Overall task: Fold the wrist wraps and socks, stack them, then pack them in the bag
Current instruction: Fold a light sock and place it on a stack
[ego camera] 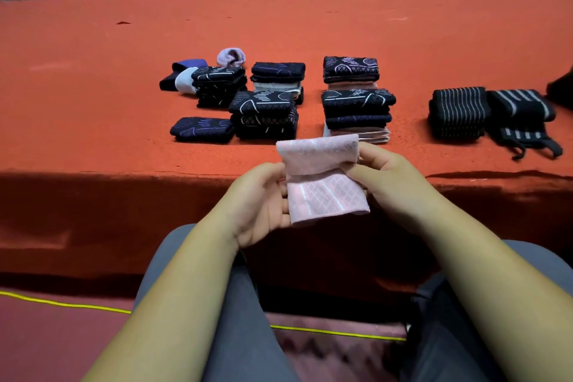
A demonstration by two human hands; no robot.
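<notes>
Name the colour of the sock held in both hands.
Pale pink sock with a white diamond pattern; head view.

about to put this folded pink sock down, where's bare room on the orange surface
The pink sock is held in both hands. Free patches: the near strip along the front edge, left of the lone dark sock; the gap between the right-hand sock stacks and the wrist wraps; and everything behind the stacks. It is crowded among the left stacks.

The sock stacks (263, 115) sit at the desk (93, 71) centre. The wrist wraps (490, 115) lie at 3 o'clock from them, well apart. Loose socks (186, 74) lie at 9 o'clock, touching the far-left stack. The folded sock (322, 180) is at 6 o'clock, before the desk edge, between left hand (263, 205) and right hand (393, 183).
</notes>
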